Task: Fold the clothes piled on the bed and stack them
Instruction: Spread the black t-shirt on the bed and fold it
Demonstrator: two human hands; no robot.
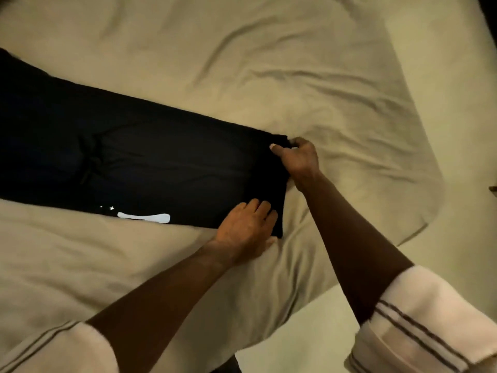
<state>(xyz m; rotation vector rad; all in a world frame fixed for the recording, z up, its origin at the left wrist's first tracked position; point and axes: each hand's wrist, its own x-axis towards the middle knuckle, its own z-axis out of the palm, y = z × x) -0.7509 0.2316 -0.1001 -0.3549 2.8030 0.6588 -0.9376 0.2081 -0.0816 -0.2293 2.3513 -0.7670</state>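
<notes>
My right hand pinches one end corner of the black garment, right of centre; my left hand grips the corner below, fingers clamped on top.

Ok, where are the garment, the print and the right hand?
garment point(134, 146), head view, middle of the cloth.
print point(145, 217), head view, middle of the white streak.
right hand point(298, 160), head view, back of the hand.

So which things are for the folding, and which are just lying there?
For the job: black garment; left hand holding its near corner; right hand pinching its far corner.
Just there: beige bedsheet; striped sleeves.
</notes>
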